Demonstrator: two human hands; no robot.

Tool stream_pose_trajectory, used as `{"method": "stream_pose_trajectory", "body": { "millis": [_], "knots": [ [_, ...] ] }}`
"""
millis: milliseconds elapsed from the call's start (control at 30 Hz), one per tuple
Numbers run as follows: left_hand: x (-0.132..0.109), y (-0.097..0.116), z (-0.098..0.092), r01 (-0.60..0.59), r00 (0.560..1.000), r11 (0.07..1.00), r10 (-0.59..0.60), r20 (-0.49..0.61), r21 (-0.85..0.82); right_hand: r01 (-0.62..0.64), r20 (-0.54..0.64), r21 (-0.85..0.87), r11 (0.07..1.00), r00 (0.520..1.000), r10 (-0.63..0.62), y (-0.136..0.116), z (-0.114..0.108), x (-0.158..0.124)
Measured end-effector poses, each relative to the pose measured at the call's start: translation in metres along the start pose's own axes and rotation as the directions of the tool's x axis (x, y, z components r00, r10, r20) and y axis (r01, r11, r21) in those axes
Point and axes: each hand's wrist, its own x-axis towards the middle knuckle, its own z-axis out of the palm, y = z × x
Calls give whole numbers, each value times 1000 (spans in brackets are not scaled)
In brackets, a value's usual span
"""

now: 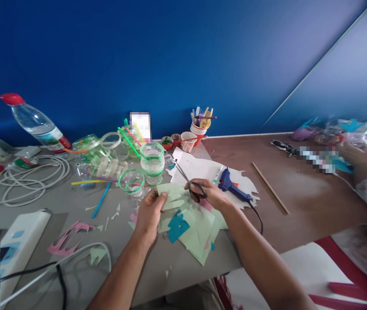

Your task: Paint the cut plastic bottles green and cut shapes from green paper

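My left hand [149, 213] pinches a piece of pale green paper [170, 189] with slits cut into its edge, thumb on top. In my right hand [211, 193] is a pair of scissors [183, 172], its black handles around my fingers and its blades pointing up and left, away from me. Below the hands lie loose pale green sheets [199, 234] and a cut blue paper scrap [178, 226]. A blue glue gun [233, 185] rests on a white paper sheet just right of my right hand.
Plastic cups with green rims [153, 161] stand behind my left hand. A water bottle [39, 122] leans at the back left, beside a coiled white cable [31, 181]. A power strip [25, 241] lies front left, a wooden stick [270, 188] on the right. Another person's hand [358, 159] is far right.
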Motion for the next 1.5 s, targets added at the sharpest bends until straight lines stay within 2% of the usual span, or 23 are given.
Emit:
{"method": "stream_pose_trajectory", "body": {
  "millis": [100, 267, 400, 533, 633, 700, 833, 900, 1000, 1100, 1267, 1500],
  "knots": [
    [1, 0, -1, -19, 1000, 1000, 19, -20, 7, -33, 117, 54, 998, 993, 27, -3, -7, -4],
    [2, 1, -3, -35, 998, 999, 36, -54, 20, -43, 246, 107, 993, 969, 15, -7, -12, -8],
    [1, 4, 0, -35, 999, 999, 33, -43, -31, -29, 250, -5, 1000, 968, 29, -10, -12, -8],
    [-1, 6, 2, -41, 999, 997, 40, -24, -63, -40, 380, -87, 995, 922, 71, -11, -14, -8],
    [-1, 7, 3, -52, 997, 997, 48, -55, -57, -31, 428, -88, 996, 901, 66, -10, -17, -8],
    [-1, 8, 3, -43, 995, 998, 39, -89, -51, -9, 421, -58, 998, 906, 33, -8, -19, -9],
    [0, 9, 3, -33, 994, 998, 27, -108, -53, 123, 208, 71, 990, 969, -136, -5, -21, -9],
    [0, 9, 3, -33, 994, 998, 27, -110, -58, 140, 161, 32, 990, 977, -143, -6, -20, -10],
    [0, 9, 3, -33, 995, 997, 26, -96, -73, 78, 239, -137, 988, 970, -44, -11, -15, -11],
    [0, 9, 3, -41, 994, 994, 31, -101, -104, 64, 314, -231, 971, 949, 12, -13, -8, -10],
    [-1, 12, 7, -39, 990, 991, 22, -138, -126, 131, 304, -349, 928, 953, -20, -13, 4, -9],
    [-3, 13, 10, -6, 993, 988, -12, -116, -155, 211, 271, -437, 874, 958, -95, -12, 11, -9]
  ]
}}
